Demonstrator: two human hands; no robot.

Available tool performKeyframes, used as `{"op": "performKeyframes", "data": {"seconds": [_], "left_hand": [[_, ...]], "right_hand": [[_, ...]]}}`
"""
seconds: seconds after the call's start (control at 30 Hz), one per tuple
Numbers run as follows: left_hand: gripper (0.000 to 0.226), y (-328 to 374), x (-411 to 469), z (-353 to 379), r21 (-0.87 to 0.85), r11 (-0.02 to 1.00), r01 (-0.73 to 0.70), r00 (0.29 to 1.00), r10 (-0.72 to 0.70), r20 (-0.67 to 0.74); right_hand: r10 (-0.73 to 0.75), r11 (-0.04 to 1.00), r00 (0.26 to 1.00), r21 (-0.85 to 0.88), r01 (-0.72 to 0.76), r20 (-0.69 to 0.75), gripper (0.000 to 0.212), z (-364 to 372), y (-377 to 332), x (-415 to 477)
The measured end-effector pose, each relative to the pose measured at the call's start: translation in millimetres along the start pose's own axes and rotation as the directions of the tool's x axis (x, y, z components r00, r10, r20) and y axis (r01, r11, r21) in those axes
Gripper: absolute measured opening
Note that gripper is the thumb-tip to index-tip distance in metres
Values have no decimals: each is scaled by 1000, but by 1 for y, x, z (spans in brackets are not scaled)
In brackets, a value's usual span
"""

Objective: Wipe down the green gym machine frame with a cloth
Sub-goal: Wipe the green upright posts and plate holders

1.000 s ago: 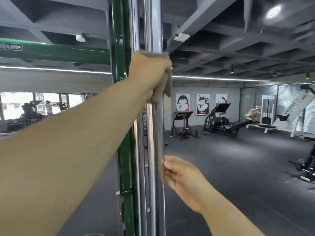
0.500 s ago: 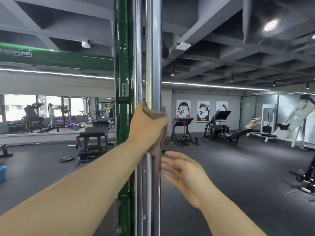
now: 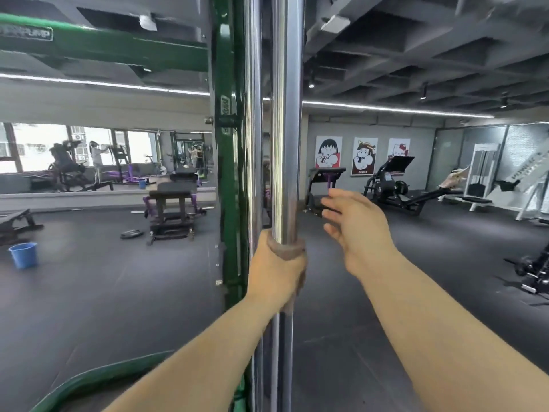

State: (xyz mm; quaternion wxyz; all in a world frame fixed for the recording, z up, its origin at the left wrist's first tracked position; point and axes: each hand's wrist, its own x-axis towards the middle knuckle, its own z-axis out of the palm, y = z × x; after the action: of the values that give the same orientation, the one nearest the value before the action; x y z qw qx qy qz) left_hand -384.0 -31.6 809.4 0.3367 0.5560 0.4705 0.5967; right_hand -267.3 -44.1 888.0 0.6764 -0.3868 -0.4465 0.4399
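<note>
Brown cloth (image 3: 286,251) wraps round chrome pole (image 3: 285,144).

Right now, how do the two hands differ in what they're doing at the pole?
The left hand grips the brown cloth wrapped round the chrome pole; the right hand holds nothing. The left hand's fingers are curled; the right hand's are spread, apart from the pole. Both are bare.

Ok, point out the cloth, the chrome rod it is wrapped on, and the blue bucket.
cloth (image 3: 286,249), head view, on the brown band above the left hand's fingers.
chrome rod (image 3: 285,129), head view, on the bare shaft above the cloth.
blue bucket (image 3: 24,257), head view, on its side wall.
</note>
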Motion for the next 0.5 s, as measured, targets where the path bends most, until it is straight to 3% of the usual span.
{"op": "performKeyframes", "data": {"seconds": [0.07,0.17,0.27,0.33,0.4,0.5], "left_hand": [[30,-15,-10,-3,56,995,85,996,-87,23],[35,23,16,-7,59,997,-46,999,47,-24],[53,68,41,-7,102,978,-179,980,187,-68],[46,61,43,-6,37,976,-213,975,214,-51],[34,33,35,-4,-17,981,-193,980,192,-45],[29,-17,12,-2,-16,995,-100,995,99,-16]], "right_hand": [[-48,992,994,-112,59,98,16,7,-2,-1],[-116,964,962,-207,169,247,14,20,-5,1],[-218,955,947,-146,256,237,19,19,1,8],[-246,952,950,-137,274,190,20,11,12,11],[-216,958,968,-161,236,129,20,-1,28,12],[-36,984,996,-172,49,77,18,-18,66,3]]}}
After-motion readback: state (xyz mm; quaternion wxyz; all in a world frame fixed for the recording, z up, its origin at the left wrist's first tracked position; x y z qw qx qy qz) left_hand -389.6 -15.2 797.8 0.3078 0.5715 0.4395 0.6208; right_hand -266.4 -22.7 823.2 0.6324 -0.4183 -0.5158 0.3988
